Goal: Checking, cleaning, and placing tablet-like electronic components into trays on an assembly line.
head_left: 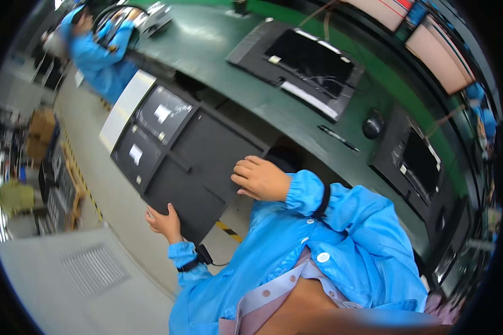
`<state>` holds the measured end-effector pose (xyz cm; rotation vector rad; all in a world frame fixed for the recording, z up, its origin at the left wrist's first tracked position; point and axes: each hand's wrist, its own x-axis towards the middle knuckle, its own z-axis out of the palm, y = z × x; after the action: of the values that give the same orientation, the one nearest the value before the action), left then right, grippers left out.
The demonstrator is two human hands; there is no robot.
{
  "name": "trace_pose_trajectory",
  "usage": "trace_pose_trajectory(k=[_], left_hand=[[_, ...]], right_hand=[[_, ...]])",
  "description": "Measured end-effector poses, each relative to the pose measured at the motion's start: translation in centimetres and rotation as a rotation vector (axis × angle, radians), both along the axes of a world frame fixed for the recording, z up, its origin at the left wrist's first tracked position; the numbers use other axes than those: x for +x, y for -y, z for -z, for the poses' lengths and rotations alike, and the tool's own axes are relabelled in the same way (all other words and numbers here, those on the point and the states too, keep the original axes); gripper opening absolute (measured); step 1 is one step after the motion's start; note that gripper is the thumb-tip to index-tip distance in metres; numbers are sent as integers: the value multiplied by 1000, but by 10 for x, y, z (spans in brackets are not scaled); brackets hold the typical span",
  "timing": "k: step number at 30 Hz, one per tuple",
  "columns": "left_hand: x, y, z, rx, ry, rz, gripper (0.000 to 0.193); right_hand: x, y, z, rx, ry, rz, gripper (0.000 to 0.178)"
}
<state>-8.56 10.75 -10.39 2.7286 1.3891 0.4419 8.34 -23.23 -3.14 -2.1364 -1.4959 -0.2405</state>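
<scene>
A black foam tray (198,139) with recessed compartments lies in front of me, tilted across the view. Two flat dark panels with white labels sit at its far end: an upper panel (163,113) and a lower panel (138,153). The near compartments show bare black foam. My left hand (165,222) grips the tray's near left edge, thumb raised along the side. On the opposite edge, my right hand (261,178) is closed with curled fingers over the rim. What supports the tray underneath is hidden.
A green workbench (201,47) runs along the right, carrying a dark screen in a foam holder (310,61), a pen (338,138), a mouse (373,124) and another screen unit (419,162). A co-worker in blue (98,58) is at far left. A grey vented cabinet (89,268) stands lower left.
</scene>
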Motion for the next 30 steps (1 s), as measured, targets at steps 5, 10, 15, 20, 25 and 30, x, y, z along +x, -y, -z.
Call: trace_pose_trajectory(k=[5,10,15,20,25,30], left_hand=[[105,127,-84,-1082,387,728,48],[219,255,-118,-879,115,1594,58],[308,320,-100,-222,115,1562,76],[316,343,-102,-1425,786,844,74],[313,337,-121,-2392,578,417,51],[354,330,-83,-2592,313,790,25]], right_hand=[[70,123,-81,187,195,607,16],[133,229,-40,-214,124,1114,20],[146,235,-32,-130,42,1099,20],[149,238,-72,-84,-112,1018,24],[130,209,-125,-136,-129,1002,28],[94,210,-123,32,-127,1089,48]])
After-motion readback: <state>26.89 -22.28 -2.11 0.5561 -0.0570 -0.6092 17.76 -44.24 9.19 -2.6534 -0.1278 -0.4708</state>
